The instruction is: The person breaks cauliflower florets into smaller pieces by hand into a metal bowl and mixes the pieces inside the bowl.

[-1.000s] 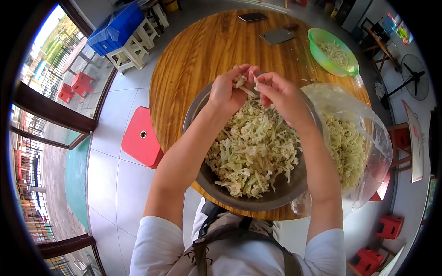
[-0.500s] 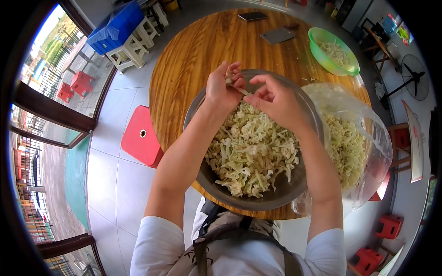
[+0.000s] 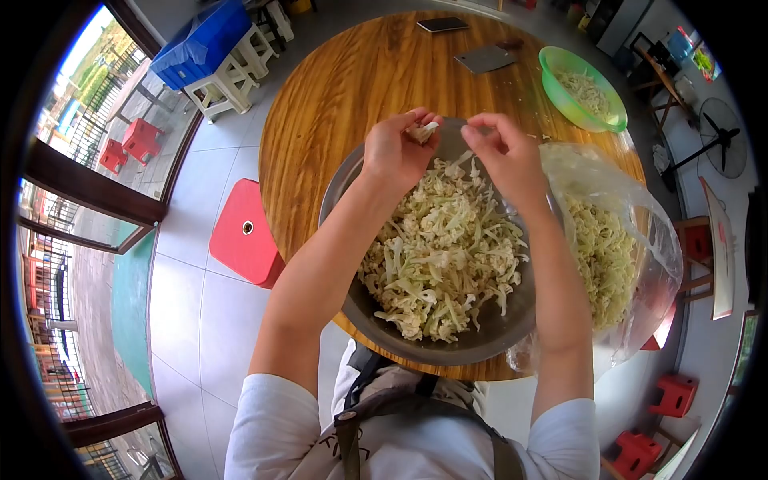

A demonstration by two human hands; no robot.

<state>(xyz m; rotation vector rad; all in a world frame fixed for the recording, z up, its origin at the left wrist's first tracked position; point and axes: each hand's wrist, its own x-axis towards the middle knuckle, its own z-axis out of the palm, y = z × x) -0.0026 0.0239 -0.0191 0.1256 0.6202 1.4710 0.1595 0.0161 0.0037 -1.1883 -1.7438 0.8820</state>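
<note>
My left hand (image 3: 400, 152) is raised over the far left rim of a wide metal bowl (image 3: 384, 338), its fingers curled around a pale cauliflower piece (image 3: 422, 132). Across from it, my right hand (image 3: 502, 156) hovers above the bowl's far right side. Its thumb and index finger are slightly apart and nothing shows between them. A thin pale strip (image 3: 464, 162) is just below those fingertips. Torn cauliflower florets and stems (image 3: 440, 264) heap up in the bowl, which stands at the near edge of the round wooden table (image 3: 336, 96).
Right of the bowl, a clear plastic bag (image 3: 652, 232) holds more cauliflower pieces (image 3: 600, 264). A green basin (image 3: 572, 108) with pale pieces stands farther back. A cleaver (image 3: 484, 59) and a phone (image 3: 442, 25) lie at the far side. A red stool (image 3: 244, 236) is at left.
My hands have moved apart, the right one shifting right and away from the left. The cauliflower piece stays in my left hand, and a thin strip is now beneath the right fingertips.
</note>
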